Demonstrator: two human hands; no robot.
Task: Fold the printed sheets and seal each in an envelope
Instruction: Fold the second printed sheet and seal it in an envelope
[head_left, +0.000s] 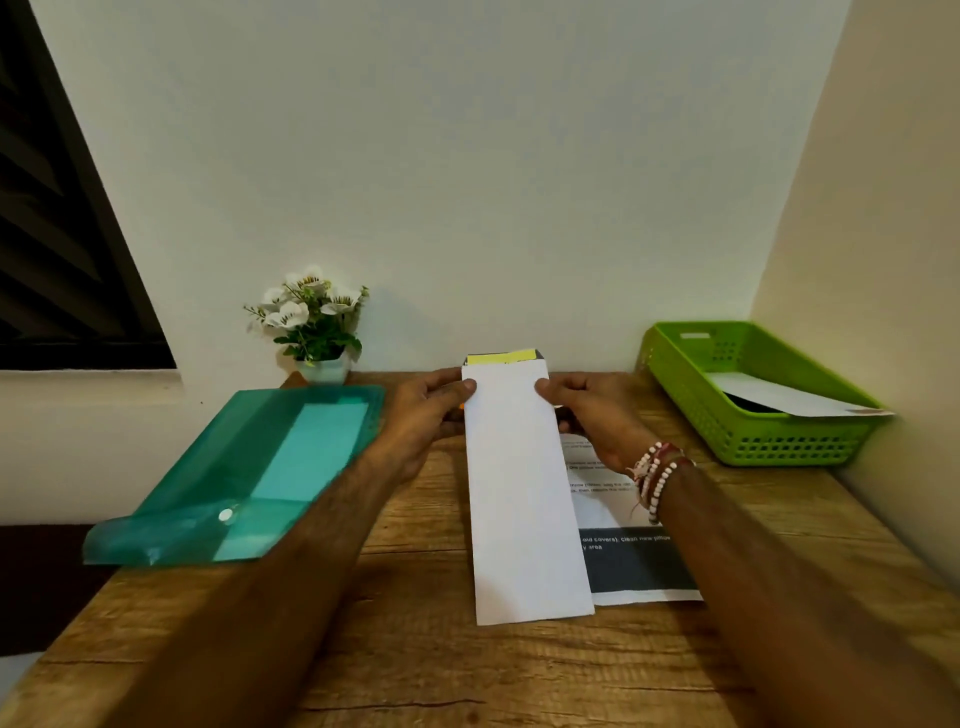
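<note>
A long white envelope (522, 493) lies lengthwise on the wooden table (415, 649), its far end lifted. A folded printed sheet with a yellow band (501, 357) sticks out of that far end. My left hand (428, 415) pinches the envelope's far left edge with the thumb on top. My right hand (592, 415), with bead bracelets at the wrist, pinches the far right edge the same way. A flat printed sheet (628, 556) with a dark block lies under the envelope to its right.
A teal plastic document folder (249, 467) lies at the left, overhanging the table edge. A green plastic basket (753, 441) with a white envelope in it stands at the right by the wall. A small pot of white flowers (311, 322) stands against the back wall.
</note>
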